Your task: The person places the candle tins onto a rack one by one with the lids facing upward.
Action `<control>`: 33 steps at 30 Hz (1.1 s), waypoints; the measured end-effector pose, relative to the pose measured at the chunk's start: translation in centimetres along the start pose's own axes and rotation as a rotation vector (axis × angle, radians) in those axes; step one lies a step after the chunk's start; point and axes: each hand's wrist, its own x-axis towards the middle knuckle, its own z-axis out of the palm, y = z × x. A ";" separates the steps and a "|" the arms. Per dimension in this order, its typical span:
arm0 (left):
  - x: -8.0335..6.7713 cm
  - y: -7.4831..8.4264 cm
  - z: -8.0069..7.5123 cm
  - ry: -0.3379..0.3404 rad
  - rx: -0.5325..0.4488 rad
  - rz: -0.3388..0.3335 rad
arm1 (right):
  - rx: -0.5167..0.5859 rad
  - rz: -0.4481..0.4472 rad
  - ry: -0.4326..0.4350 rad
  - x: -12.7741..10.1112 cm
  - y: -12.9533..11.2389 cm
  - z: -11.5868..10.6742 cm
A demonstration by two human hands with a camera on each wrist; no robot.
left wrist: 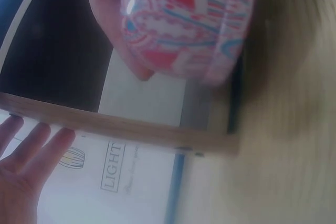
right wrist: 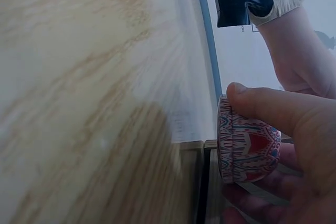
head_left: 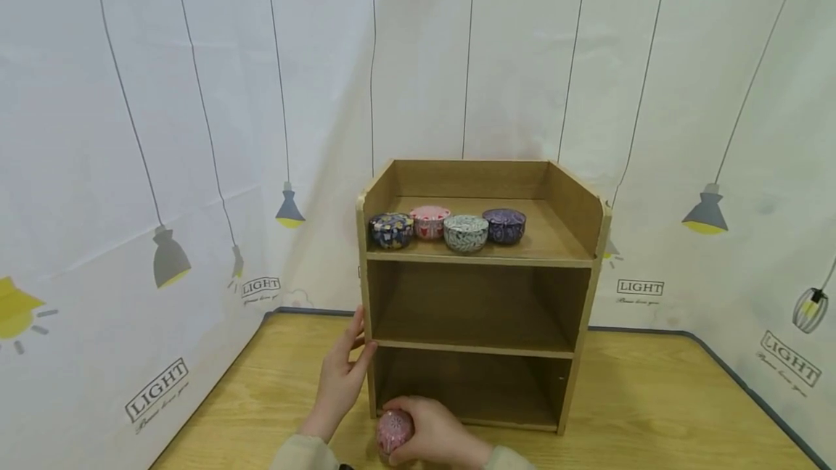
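A small round tin (head_left: 395, 429) with a pink, red and blue pattern is pinched in my right hand (head_left: 436, 432), low in front of the shelf's bottom left corner. In the right wrist view, thumb and fingers lie on opposite sides of this tin (right wrist: 249, 148). My left hand (head_left: 341, 381) rests its fingers against the left side of the wooden shelf unit (head_left: 480, 262). The left wrist view shows those extended fingers (left wrist: 39, 148) on the side panel's edge. Wood grain shows beneath the held tin; whether it touches the table cannot be told.
On the top level stand several patterned tins: a dark blue floral one (head_left: 392, 231), a pink one (head_left: 429, 222), a pale green leafy one (head_left: 466, 233) and a purple one (head_left: 505, 226). Two lower compartments open forward. A wood-grain table (head_left: 653, 390) and lamp-printed walls (head_left: 522, 56) surround the unit.
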 end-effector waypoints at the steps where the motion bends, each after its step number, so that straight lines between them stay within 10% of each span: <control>1: 0.0 0.0 0.0 0.001 -0.001 -0.004 | -0.001 0.000 -0.002 0.0 0.0 -0.1; 18: 0.1 4.0 -0.6 0.027 0.007 0.011 | -0.039 -0.025 0.013 -0.8 -0.5 -1.1; 33: 0.0 -0.1 0.1 0.015 0.007 -0.001 | -0.072 -0.064 0.028 -0.7 -0.7 -2.4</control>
